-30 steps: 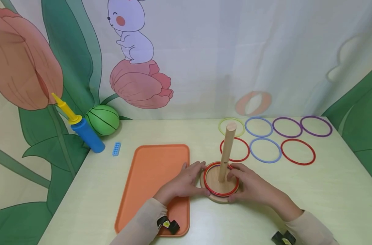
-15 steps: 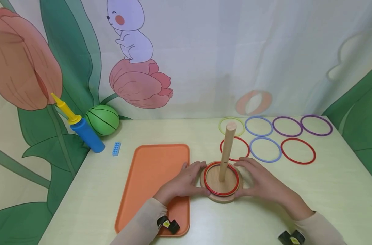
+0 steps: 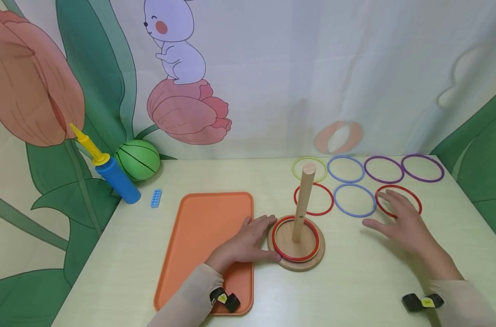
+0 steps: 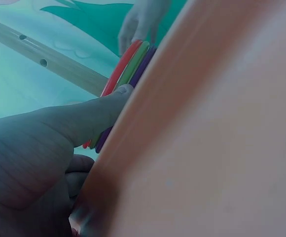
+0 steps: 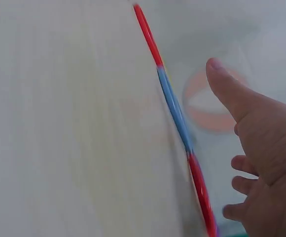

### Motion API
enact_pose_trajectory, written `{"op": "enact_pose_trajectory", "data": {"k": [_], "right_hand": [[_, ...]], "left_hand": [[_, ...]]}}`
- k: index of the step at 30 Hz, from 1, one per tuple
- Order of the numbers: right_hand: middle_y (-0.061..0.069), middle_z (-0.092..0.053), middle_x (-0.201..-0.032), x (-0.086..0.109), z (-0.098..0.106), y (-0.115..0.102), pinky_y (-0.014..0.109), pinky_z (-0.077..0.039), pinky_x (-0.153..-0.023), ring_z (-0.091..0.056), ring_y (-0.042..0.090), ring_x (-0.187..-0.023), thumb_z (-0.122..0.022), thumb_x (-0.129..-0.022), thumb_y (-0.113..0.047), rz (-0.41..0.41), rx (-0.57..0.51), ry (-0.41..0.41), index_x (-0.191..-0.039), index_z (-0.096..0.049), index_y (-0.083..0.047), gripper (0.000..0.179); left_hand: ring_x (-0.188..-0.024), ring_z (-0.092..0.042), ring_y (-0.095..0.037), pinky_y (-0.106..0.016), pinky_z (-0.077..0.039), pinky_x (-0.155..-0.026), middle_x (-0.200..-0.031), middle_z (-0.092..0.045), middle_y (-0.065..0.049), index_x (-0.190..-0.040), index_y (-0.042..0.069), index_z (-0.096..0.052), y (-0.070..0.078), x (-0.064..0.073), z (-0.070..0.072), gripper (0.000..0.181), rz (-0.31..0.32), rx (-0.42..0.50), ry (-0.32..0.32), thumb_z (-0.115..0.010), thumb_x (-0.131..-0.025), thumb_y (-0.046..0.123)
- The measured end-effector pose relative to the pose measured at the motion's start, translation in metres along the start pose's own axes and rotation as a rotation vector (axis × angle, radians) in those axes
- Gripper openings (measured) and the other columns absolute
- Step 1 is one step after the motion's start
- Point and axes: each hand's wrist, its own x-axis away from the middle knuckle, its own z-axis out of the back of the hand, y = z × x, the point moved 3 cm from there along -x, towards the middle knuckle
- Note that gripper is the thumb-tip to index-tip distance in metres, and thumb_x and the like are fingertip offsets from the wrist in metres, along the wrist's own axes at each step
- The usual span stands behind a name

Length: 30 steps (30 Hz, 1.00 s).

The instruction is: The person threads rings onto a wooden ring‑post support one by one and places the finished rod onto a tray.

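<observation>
A wooden ring-toss stand with an upright peg (image 3: 304,200) has a round base (image 3: 315,263). Red, green and purple rings lie stacked around the peg; the red ring (image 4: 121,69) is on top in the left wrist view. My left hand (image 3: 245,240) rests at the left of the base over the orange tray's edge, fingers and thumb spread, thumb tip against the ring stack. Over at the right, my right hand (image 3: 413,231) hovers with parted fingers and thumb, partly covering a loose red ring (image 3: 420,203). Nothing is in its grasp.
Loose rings form two rows at the back right, including a blue ring (image 3: 356,215), a purple ring (image 3: 382,157) and a yellow-green ring (image 3: 292,170). An orange tray (image 3: 203,227) lies left. Beyond it are a blue brick (image 3: 155,198), a hand pump (image 3: 117,179) and a green ball (image 3: 137,160).
My right hand has left the stacked rings and the base's right side and moved right to the loose red ring. The left hand stays at the base.
</observation>
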Motion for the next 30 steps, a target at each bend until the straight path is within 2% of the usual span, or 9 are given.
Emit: {"op": "enact_pose_trajectory", "data": {"k": [3,6,10,15,19,24,27,30], "right_hand": [[0.038,-0.028,-0.162,0.003,0.015,0.031,0.083,-0.027,-0.107,-0.022,0.060,-0.149,-0.089,-0.087,-0.039,-0.070,0.010,0.057,-0.157,-0.040,0.004,0.096],[0.040,-0.020,-0.164,0.007,0.026,0.054,0.085,-0.024,-0.107,-0.012,0.061,-0.152,-0.086,-0.089,-0.041,-0.133,0.036,0.065,-0.159,-0.036,0.006,0.098],[0.040,-0.011,-0.167,0.012,0.036,0.075,0.086,-0.019,-0.108,-0.005,0.061,-0.153,-0.083,-0.091,-0.046,-0.191,0.058,0.032,-0.160,-0.032,0.007,0.101],[0.044,-0.012,-0.164,0.017,0.045,0.092,0.085,-0.014,-0.110,-0.009,0.065,-0.150,-0.082,-0.092,-0.044,-0.209,0.057,-0.022,-0.154,-0.037,0.010,0.093],[0.045,-0.013,-0.162,0.020,0.043,0.099,0.086,-0.014,-0.108,-0.009,0.068,-0.148,-0.081,-0.093,-0.044,-0.203,0.049,-0.084,-0.148,-0.047,0.008,0.083],[0.042,-0.013,-0.165,0.020,0.040,0.106,0.088,-0.011,-0.107,-0.006,0.068,-0.149,-0.083,-0.093,-0.039,-0.188,0.005,-0.093,-0.126,-0.065,0.002,0.056],[0.040,-0.013,-0.166,0.020,0.039,0.109,0.086,-0.004,-0.111,0.000,0.065,-0.152,-0.084,-0.092,-0.038,-0.205,-0.043,-0.089,-0.107,-0.063,0.000,0.046],[0.039,-0.012,-0.167,0.021,0.038,0.111,0.083,0.004,-0.114,0.006,0.062,-0.153,-0.085,-0.091,-0.037,-0.219,-0.073,-0.086,-0.096,-0.059,-0.001,0.045]], "left_hand": [[-0.160,-0.023,-0.027,-0.054,0.001,-0.130,-0.170,-0.035,-0.007,-0.165,0.011,-0.033,0.000,0.000,-0.001,0.102,0.002,-0.008,-0.005,-0.086,-0.086,0.049],[-0.160,-0.023,-0.027,-0.054,0.001,-0.130,-0.170,-0.034,-0.007,-0.165,0.011,-0.033,-0.001,-0.001,-0.001,0.103,0.004,-0.013,-0.006,-0.086,-0.086,0.049],[-0.160,-0.023,-0.027,-0.054,0.000,-0.130,-0.170,-0.035,-0.006,-0.166,0.012,-0.032,-0.001,-0.002,0.000,0.102,0.007,-0.021,0.001,-0.086,-0.086,0.049],[-0.160,-0.024,-0.027,-0.055,-0.001,-0.130,-0.170,-0.036,-0.006,-0.165,0.011,-0.033,0.000,-0.003,0.000,0.102,0.001,-0.021,0.003,-0.086,-0.087,0.050],[-0.160,-0.024,-0.027,-0.054,0.000,-0.130,-0.170,-0.035,-0.006,-0.165,0.012,-0.033,-0.001,-0.003,0.000,0.103,0.008,-0.015,-0.001,-0.086,-0.086,0.050],[-0.160,-0.024,-0.028,-0.055,0.000,-0.130,-0.170,-0.036,-0.007,-0.165,0.011,-0.033,-0.001,-0.002,0.000,0.103,0.001,-0.015,0.002,-0.086,-0.086,0.050],[-0.160,-0.024,-0.027,-0.055,0.001,-0.130,-0.170,-0.036,-0.007,-0.165,0.011,-0.033,-0.001,-0.002,0.000,0.103,0.004,-0.010,0.002,-0.086,-0.086,0.050],[-0.160,-0.024,-0.027,-0.054,0.001,-0.130,-0.170,-0.036,-0.006,-0.165,0.011,-0.033,-0.001,-0.001,0.000,0.103,0.006,-0.007,0.004,-0.086,-0.086,0.050]]}}
